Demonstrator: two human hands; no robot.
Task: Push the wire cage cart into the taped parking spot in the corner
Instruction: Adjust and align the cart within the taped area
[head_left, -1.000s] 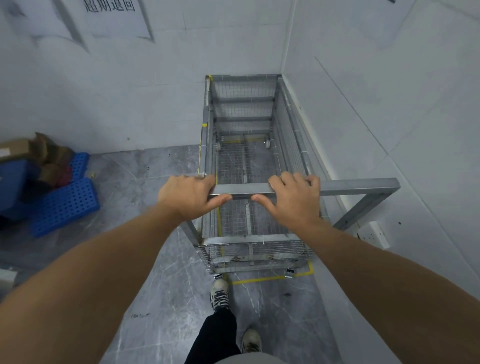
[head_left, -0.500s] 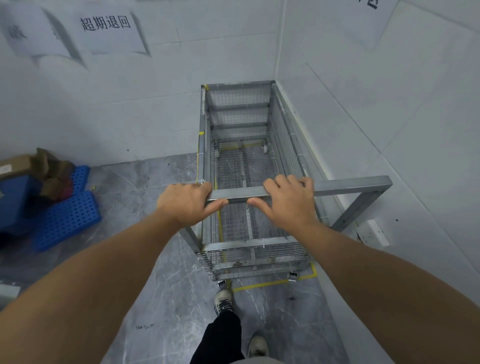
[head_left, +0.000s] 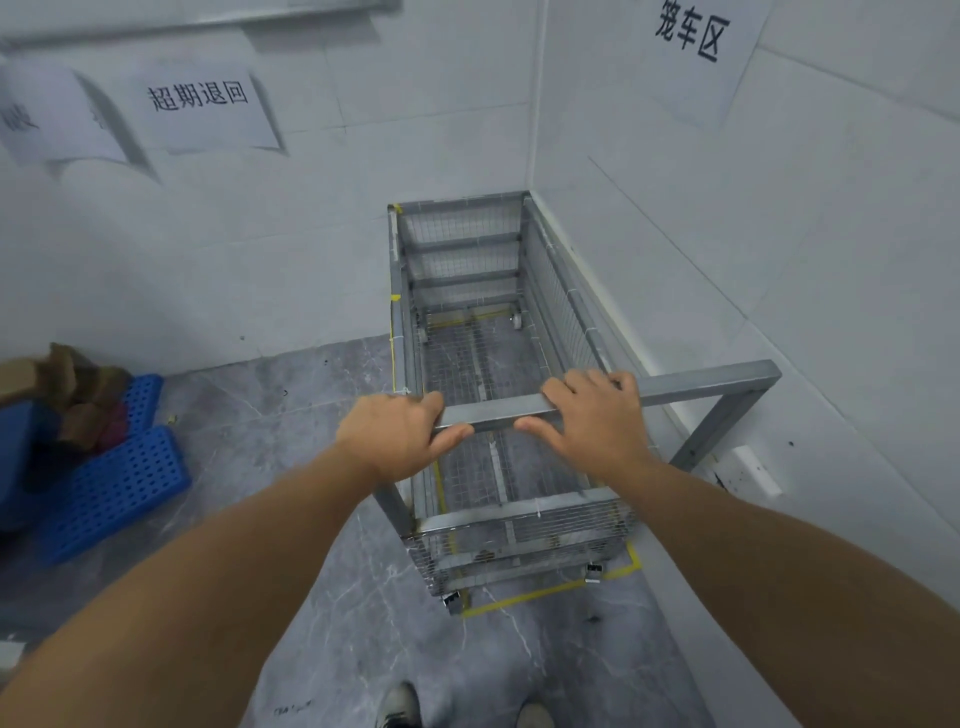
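A grey wire cage cart (head_left: 470, 270) stands in the corner, its far end against the back wall and its right side along the right wall. Yellow floor tape (head_left: 524, 597) shows in front of its near wheels and through its mesh floor. The cart's grey handle bar (head_left: 701, 382) runs across in front of me. My left hand (head_left: 395, 434) is wrapped around the bar's left end. My right hand (head_left: 597, 415) lies over the bar a little further right, fingers curled over it and thumb underneath.
Blue perforated plastic pallets (head_left: 111, 488) with crumpled cardboard (head_left: 67, 384) lie on the floor at the left. A white wall socket (head_left: 748, 470) sits low on the right wall. Paper signs (head_left: 200, 104) hang on both walls. My shoes (head_left: 400, 706) show at the bottom.
The view has tilted upward, so more of the walls and signs shows. The cart has rolled slightly deeper into the corner. Both hands stay on the bar.
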